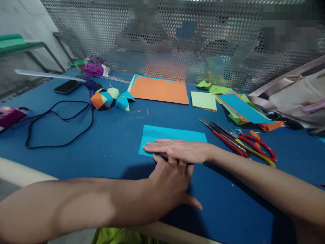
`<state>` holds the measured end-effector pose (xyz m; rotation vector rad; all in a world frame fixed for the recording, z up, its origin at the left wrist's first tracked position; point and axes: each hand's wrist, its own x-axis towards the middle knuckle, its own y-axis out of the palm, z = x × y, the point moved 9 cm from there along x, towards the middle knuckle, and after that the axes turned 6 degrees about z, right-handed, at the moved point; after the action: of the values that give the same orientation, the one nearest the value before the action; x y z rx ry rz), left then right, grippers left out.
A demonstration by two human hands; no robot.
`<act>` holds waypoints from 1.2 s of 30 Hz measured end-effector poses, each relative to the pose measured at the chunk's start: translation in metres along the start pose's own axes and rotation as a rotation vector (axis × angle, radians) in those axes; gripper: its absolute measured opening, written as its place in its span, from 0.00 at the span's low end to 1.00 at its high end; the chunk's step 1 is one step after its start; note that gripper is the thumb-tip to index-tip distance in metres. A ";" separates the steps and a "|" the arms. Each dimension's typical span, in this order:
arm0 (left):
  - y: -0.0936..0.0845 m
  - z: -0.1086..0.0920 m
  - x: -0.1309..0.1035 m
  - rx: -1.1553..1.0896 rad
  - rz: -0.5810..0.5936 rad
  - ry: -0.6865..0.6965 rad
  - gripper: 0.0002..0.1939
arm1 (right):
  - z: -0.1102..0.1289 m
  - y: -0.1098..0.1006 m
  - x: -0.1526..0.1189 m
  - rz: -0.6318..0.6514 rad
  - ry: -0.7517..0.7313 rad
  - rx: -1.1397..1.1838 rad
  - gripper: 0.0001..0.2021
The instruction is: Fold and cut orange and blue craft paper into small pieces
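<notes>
A folded sheet of blue paper [175, 132] lies on the blue table in front of me. My right hand [180, 149] rests flat across its near half, fingers stretched out to the left. Just below it, my left hand [172, 181] reaches in from the left with its fingers apart and its thumb pointing right. The left fingertips pass beneath my right hand at the near edge of the paper, so they are partly hidden. Right of the paper lie scissors [256, 146] with red and yellow handles and a red-handled tool [228, 137], perhaps a cutter.
Behind the paper sits an orange-topped sheet stack [159, 88], with pale green squares [203, 100] beside it. Paper scraps [246, 106] lie back right. Folded paper shapes [106, 98], a phone [68, 86], purple yarn [93, 67] and a black cable [61, 146] occupy the left.
</notes>
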<state>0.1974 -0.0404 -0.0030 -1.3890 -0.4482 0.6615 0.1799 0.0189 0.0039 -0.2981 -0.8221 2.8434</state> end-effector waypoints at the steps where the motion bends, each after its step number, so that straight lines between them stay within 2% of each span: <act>1: 0.000 0.000 0.000 0.002 -0.010 -0.003 0.54 | 0.000 0.000 0.002 0.009 -0.014 -0.012 0.44; 4: -0.001 -0.001 -0.001 -0.002 -0.013 0.005 0.53 | -0.001 -0.001 0.003 0.020 -0.038 -0.049 0.45; 11: 0.004 0.000 0.003 -0.055 0.170 0.050 0.53 | -0.010 -0.013 0.013 -0.019 -0.047 -0.162 0.39; 16: 0.003 0.001 0.003 -0.077 0.224 0.055 0.53 | -0.011 -0.015 0.017 -0.028 -0.056 -0.191 0.37; 20: 0.003 0.001 0.003 -0.071 0.251 0.062 0.53 | -0.008 -0.017 0.012 -0.088 -0.076 -0.199 0.38; 24: 0.003 0.000 0.003 -0.068 0.258 0.068 0.53 | -0.005 -0.022 0.000 -0.165 -0.087 -0.282 0.32; 27: 0.002 -0.001 0.003 -0.066 0.241 0.078 0.53 | -0.011 -0.022 -0.002 -0.145 -0.042 -0.432 0.30; 36: 0.001 0.001 0.003 -0.087 0.278 0.092 0.52 | -0.037 -0.020 0.018 -0.058 -0.003 -0.571 0.38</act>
<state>0.1986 -0.0381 -0.0046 -1.5740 -0.2138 0.8065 0.1735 0.0580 -0.0185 -0.3291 -1.6021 2.4965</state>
